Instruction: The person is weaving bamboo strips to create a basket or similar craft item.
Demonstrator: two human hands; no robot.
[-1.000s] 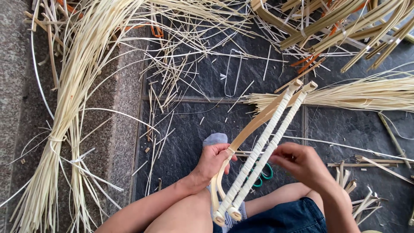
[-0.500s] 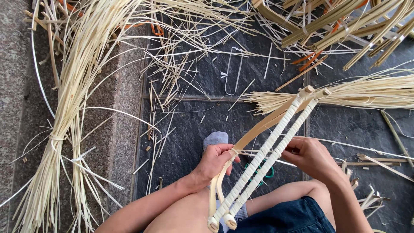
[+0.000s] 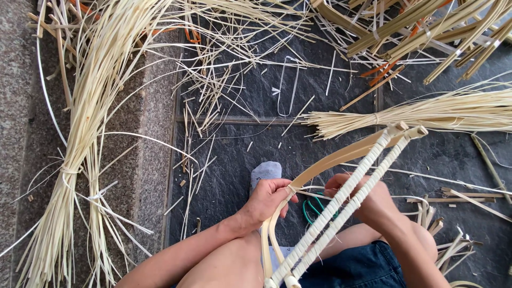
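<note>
Two bare hands work on a cane frame over a dark stone floor.

The left hand (image 3: 266, 200) pinches a thin strip against the curved cane strip (image 3: 330, 160) of the frame, while the right hand (image 3: 368, 200) grips just behind the two wrapped rods (image 3: 346, 200) that run slantwise from the lap up to the right. A foot in a grey sock (image 3: 265, 172) rests on the floor (image 3: 229, 176) between the hands. Green-handled scissors (image 3: 312, 210) lie under the rods. A long tied bundle of cane (image 3: 80, 138) lies along the floor's left edge, another bundle (image 3: 426, 112) at its right edge.
</note>
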